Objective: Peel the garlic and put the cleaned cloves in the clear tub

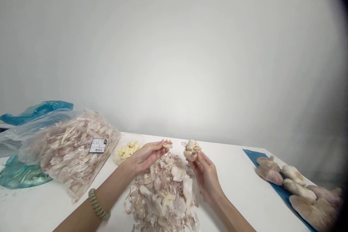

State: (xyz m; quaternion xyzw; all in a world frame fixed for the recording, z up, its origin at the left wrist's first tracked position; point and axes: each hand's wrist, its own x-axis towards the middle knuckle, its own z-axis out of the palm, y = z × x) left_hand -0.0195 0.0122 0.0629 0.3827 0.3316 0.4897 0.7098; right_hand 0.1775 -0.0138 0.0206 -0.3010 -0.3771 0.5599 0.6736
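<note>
Your right hand (206, 177) cups the garlic bulb (191, 151) from below; your left hand (146, 157) pinches a clove piece (167, 144) just left of it (husk pile (163, 195) underneath).

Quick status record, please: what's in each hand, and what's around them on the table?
Left hand: pinches a small piece of garlic at the fingertips
Right hand: cups a partly peeled garlic bulb
Below the hands: a heap of garlic skins on a white table
Left side: a clear tub of peeled garlic cloves; a clear plastic bag of skins, with a barcode label
Right side: pale oyster mushrooms on a blue sheet
</note>
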